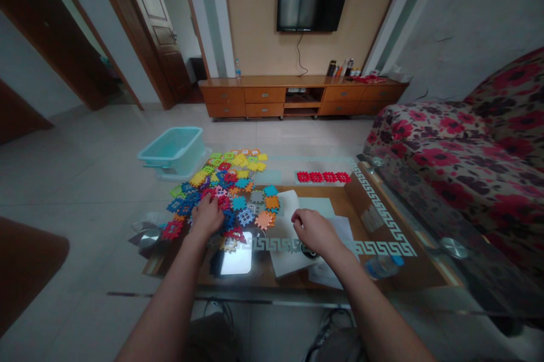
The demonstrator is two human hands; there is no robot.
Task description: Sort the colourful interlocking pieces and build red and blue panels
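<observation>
1. Two hands of mine show in the head view, over the glass table [382,220]. My left hand [208,217] rests on the heap of notched pieces [230,178], fingers bent downward; whether they pinch one, I cannot tell.
2. My right hand [313,230] is curled nearly closed, right of the heap; I cannot see whether it hides anything.
3. Pieces overlap under my left fingers, so pulling one out could drag neighbours along.
4. One red piece [172,230] sits near the table's left end; a spreading heap could push it off.
5. Four red pieces in a row [323,177] lie beyond my right hand; a careless reach could skew them.
</observation>
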